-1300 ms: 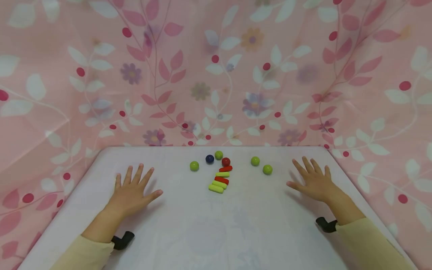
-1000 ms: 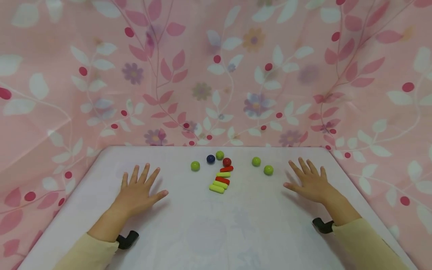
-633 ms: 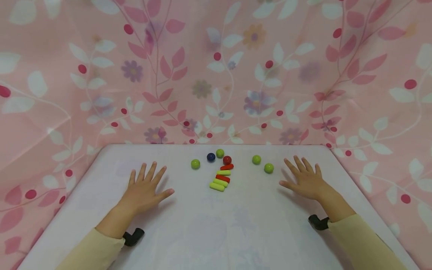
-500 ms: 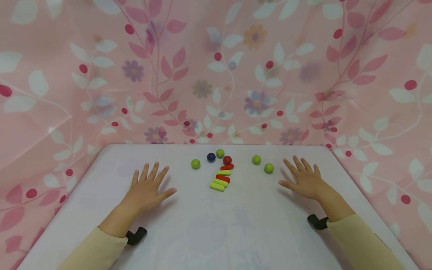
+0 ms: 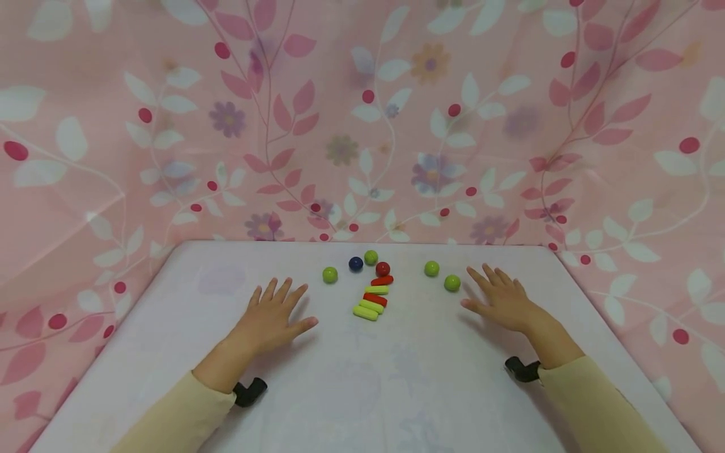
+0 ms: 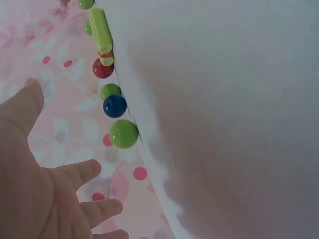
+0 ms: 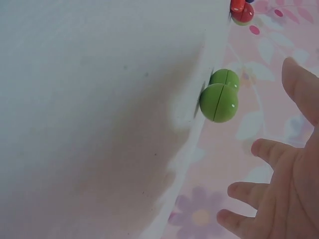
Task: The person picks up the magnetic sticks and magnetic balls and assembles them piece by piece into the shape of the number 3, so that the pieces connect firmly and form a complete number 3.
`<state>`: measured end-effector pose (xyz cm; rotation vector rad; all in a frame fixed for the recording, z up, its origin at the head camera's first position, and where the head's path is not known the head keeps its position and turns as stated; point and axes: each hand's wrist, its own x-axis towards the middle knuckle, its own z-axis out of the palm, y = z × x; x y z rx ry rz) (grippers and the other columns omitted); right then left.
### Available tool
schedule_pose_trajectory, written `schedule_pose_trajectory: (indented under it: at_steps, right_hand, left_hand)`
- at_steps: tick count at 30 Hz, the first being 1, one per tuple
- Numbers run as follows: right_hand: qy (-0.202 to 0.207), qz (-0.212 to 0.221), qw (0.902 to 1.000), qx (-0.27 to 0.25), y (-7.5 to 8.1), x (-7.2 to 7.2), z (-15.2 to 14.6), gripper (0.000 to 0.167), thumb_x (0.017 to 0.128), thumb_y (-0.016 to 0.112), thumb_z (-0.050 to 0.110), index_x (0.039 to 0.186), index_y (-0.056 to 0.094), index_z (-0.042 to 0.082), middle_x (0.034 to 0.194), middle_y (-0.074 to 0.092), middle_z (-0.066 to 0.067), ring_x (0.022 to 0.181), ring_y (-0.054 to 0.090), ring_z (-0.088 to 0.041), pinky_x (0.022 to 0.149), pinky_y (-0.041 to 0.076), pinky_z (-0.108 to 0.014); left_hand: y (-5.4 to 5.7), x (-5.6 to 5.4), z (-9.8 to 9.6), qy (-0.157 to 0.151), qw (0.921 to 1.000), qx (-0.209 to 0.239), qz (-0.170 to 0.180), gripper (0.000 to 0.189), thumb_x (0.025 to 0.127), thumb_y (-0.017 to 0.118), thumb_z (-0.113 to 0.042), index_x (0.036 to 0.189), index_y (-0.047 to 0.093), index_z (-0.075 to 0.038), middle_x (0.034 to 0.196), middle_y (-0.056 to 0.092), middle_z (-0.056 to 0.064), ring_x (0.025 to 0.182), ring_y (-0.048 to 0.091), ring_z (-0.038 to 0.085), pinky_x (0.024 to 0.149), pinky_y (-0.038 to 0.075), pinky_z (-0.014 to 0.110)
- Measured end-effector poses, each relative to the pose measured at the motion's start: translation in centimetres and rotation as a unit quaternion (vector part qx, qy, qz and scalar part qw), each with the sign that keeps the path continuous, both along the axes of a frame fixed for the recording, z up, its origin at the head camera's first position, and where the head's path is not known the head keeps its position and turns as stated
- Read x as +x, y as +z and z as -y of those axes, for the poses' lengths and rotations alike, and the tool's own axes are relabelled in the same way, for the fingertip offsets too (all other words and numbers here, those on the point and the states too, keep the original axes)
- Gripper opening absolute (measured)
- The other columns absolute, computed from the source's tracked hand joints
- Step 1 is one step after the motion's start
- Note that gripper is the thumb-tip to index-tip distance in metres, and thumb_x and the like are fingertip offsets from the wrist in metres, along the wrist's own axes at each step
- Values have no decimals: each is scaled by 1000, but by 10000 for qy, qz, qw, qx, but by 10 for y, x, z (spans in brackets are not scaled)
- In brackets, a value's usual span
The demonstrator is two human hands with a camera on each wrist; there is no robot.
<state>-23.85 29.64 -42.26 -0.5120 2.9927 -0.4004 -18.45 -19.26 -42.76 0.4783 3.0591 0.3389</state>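
My left hand point(image 5: 269, 319) hovers over the left half of the white table, fingers spread, holding nothing. Over the right half is my right hand point(image 5: 501, 302), also with fingers spread and nothing held. Nearest to it are two green balls point(image 5: 452, 283), one a little behind the other. Between the hands lies a slanting row of short sticks, yellow-green point(image 5: 365, 313) and red point(image 5: 375, 299). Behind the row are a red ball point(image 5: 382, 269), a dark blue ball point(image 5: 355, 264) and a green ball point(image 5: 370, 257). Another green ball point(image 5: 330, 275) sits closest to my left hand.
The white tabletop point(image 5: 351, 390) ends at a far edge against a pink curtain point(image 5: 340, 126) printed with leaves and flowers. A black wrist piece point(image 5: 249, 392) shows under the left sleeve, and a similar black piece point(image 5: 522, 370) under the right one.
Both hands have moved inward: the left hand to the right, the right hand slightly to the left. The balls and sticks lie as before, and the view has shifted slightly.
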Motion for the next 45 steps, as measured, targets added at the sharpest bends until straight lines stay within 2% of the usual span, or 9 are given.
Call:
schedule_pose_trajectory:
  at_steps: [4, 8, 13, 20, 24, 31, 38, 45]
  right_hand:
    - [51, -8, 10000, 13, -4, -7, 1, 88, 95, 46, 70, 159, 25, 13, 159, 20, -31, 143, 14, -56, 106, 9, -78]
    - [112, 19, 9999, -87, 0, -9, 4, 85, 95, 51, 65, 157, 29, 10, 156, 26, -33, 141, 17, -58, 106, 13, -77]
    - [160, 203, 9996, -107, 3, -10, 10, 81, 98, 53, 57, 156, 30, 6, 154, 30, -33, 141, 21, -57, 107, 17, -75]
    - [285, 320, 9979, -492, 1, -14, 12, 72, 100, 57, 46, 152, 36, 0, 151, 39, -29, 139, 29, -53, 111, 21, -68]
    - [248, 359, 9970, -633, 0, -19, 13, 68, 101, 59, 41, 150, 39, -2, 148, 42, -31, 137, 34, -52, 111, 24, -66]
    - [57, 444, 9958, -801, -1, -26, 15, 65, 100, 60, 40, 148, 43, 0, 147, 44, -30, 136, 36, -52, 109, 26, -67]
    - [29, 408, 9937, -1040, -5, -35, 18, 59, 99, 63, 33, 144, 48, -3, 135, 54, -31, 122, 53, -47, 99, 42, -62]
    - [-36, 533, 9908, -1245, -5, -42, 24, 57, 97, 67, 31, 139, 53, -3, 131, 56, -30, 114, 58, -43, 92, 49, -56]
  left_hand:
    - [-1, -4, -5, -111, 9999, 10, -64, 85, 94, 41, -73, 156, 36, -15, 159, 28, 24, 147, 18, 50, 114, 10, 68]
    - [-1, -9, -10, -229, 9997, 66, -61, 81, 97, 43, -68, 155, 37, -13, 158, 31, 24, 146, 22, 49, 114, 14, 67]
    - [-2, -13, -12, -341, 9992, 203, 54, 77, 99, 44, -64, 153, 40, -11, 155, 36, 24, 144, 25, 49, 114, 17, 65]
    - [-2, -18, -18, -499, 9969, 460, 390, 71, 100, 47, -58, 150, 44, -7, 154, 39, 23, 144, 28, 46, 115, 19, 61]
    - [-2, -21, -26, -586, 9940, 664, 636, 66, 100, 53, -54, 147, 48, -8, 153, 41, 20, 144, 31, 40, 116, 23, 58]
    - [-6, -29, -40, -736, 9863, 1188, 871, 56, 99, 60, -46, 142, 54, -11, 147, 49, 10, 141, 39, 30, 115, 29, 50]
    - [-13, -37, -52, -755, 9780, 1636, 1055, 46, 98, 64, -41, 135, 61, -14, 139, 57, 4, 136, 45, 26, 115, 32, 46]
    - [-13, -43, -64, -771, 9727, 1876, 1132, 33, 95, 69, -34, 124, 67, -16, 127, 61, 2, 122, 55, 23, 108, 41, 45]
